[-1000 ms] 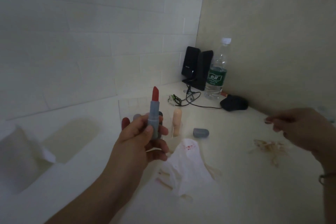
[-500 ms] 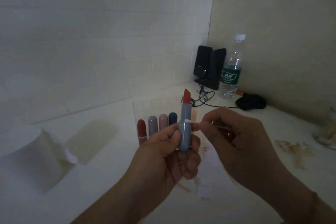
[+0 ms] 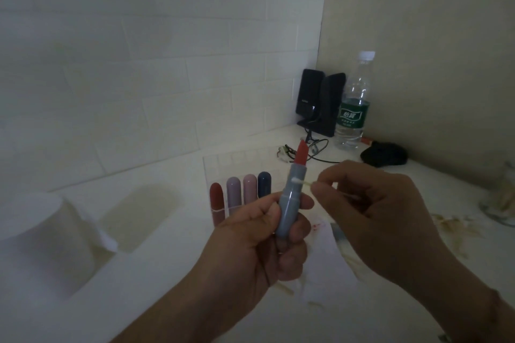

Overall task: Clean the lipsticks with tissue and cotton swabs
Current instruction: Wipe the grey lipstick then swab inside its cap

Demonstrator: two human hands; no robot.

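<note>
Grey-cased red lipstick (image 3: pixel 292 198) stands upright in my left hand (image 3: pixel 259 242), fingers curled round its base. My right hand (image 3: pixel 370 220) pinches a white cotton swab (image 3: pixel 302 182), tip touching the case. Stained white tissue (image 3: pixel 326 259) lies on the table below.

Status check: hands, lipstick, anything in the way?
Left hand grips open lipstick upright. Right hand pinches cotton swab, tip on the casing. Nothing between them.
</note>
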